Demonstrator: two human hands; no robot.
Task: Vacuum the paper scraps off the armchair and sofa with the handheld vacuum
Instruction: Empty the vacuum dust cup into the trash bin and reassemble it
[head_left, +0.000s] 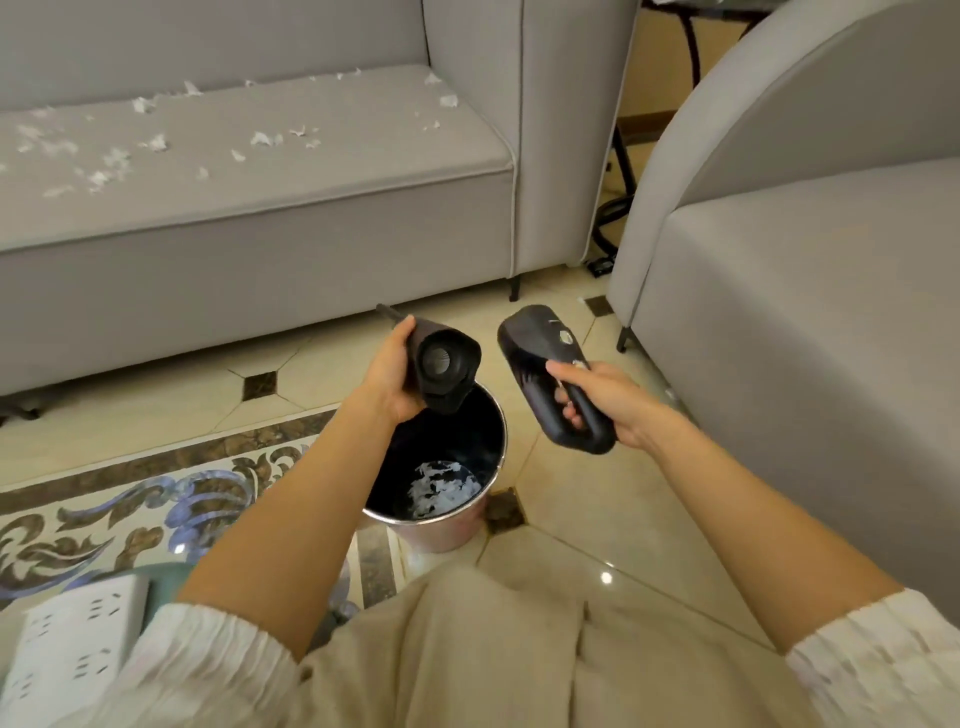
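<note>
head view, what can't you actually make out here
- Sofa: left part cut off by the frame edge, so scraps there go uncounted.
- Armchair: seat runs past the right edge.
- Bin: near wall hidden by the left forearm.
- Nozzle section: its tip is hidden behind the left hand.

The sofa and the armchair wear a grey woven cloth, matt and smooth, with lighter piping along the sofa's seams. Thin white paper scraps lie crumpled and torn on the sofa seat. Both vacuum pieces, the dust cup and the motor body, look like matt black plastic. The bin has a shiny metal wall and a dark, glossy inside. The floor is polished tile, glossy enough to mirror lights. The sleeves are crinkled off-white cloth.
</note>
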